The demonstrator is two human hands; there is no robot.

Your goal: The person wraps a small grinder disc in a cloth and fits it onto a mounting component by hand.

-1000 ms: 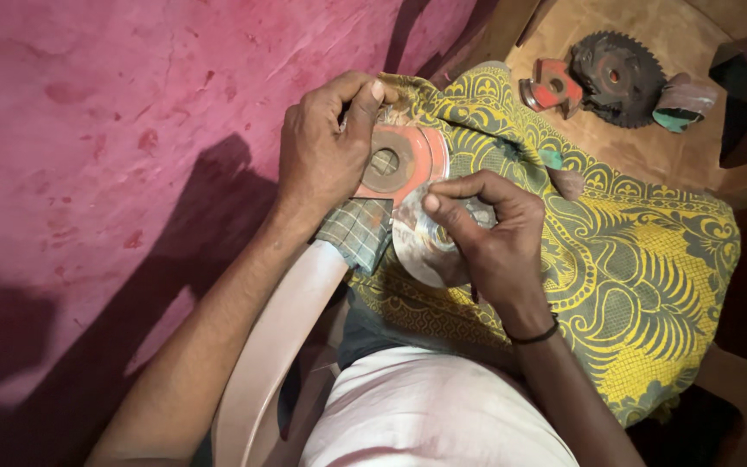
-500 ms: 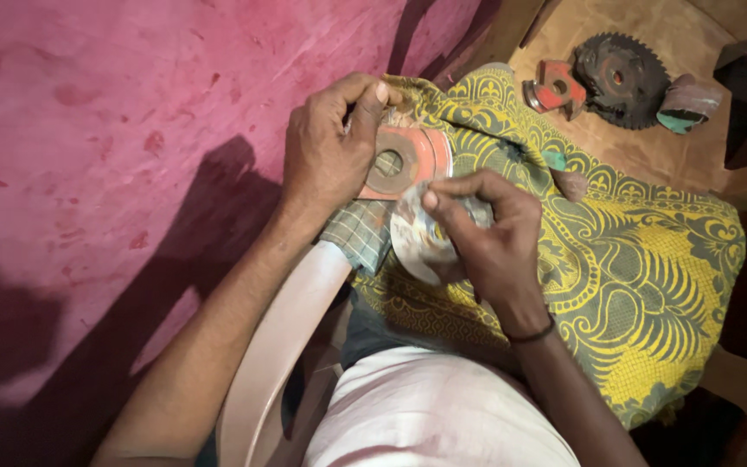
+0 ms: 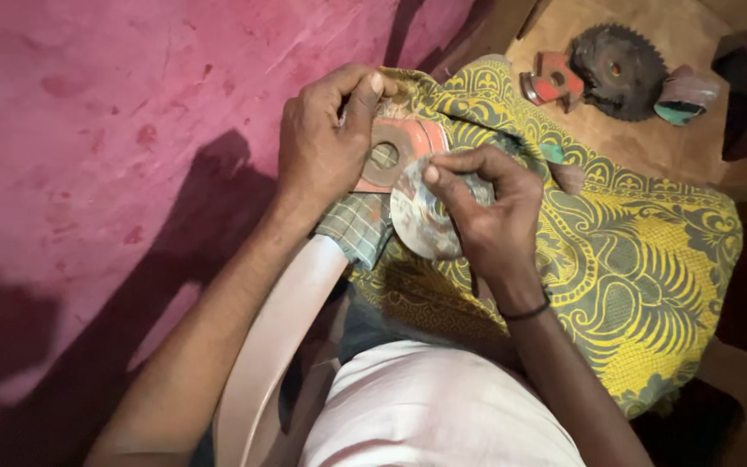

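holding steady, hands (image 3: pixel 326 143) still grip discs (image 3: pixel 421 216).

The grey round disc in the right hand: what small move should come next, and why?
Probably bring the grey round disc flat onto the orange disc with the metal ring. The right hand holds it tilted and overlapping the orange disc's edge, while the left hand steadies that disc.

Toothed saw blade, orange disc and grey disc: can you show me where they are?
toothed saw blade (image 3: pixel 617 71): head view, dark face.
orange disc (image 3: pixel 408 143): head view, orange face.
grey disc (image 3: pixel 421 223): head view, grey face.
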